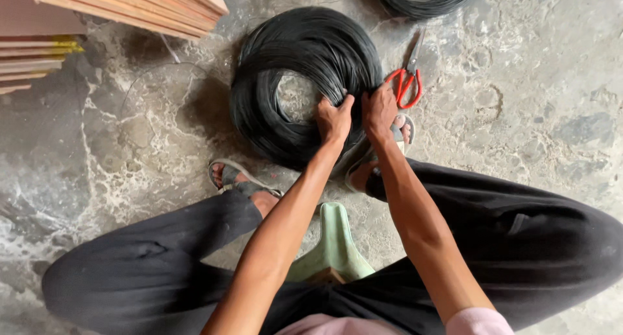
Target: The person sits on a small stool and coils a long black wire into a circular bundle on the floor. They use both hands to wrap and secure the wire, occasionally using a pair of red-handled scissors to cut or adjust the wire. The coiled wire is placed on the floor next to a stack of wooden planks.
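A big coil of thin black wire (298,49) lies on the concrete floor between my feet. Both hands rest on its near right side. My left hand (334,119) grips strands at the coil's inner edge, fingers curled into the wire. Beside it, my right hand (379,111) is closed on the wire at the outer edge. My forearms reach down from the bottom of the view over my knees in black trousers.
Red-handled scissors (409,75) lie on the floor just right of the coil. A second black wire coil (425,0) sits at the top edge. Stacked wooden boards (117,7) fill the top left. A pale green stool (334,244) is under me; my feet wear sandals (237,179).
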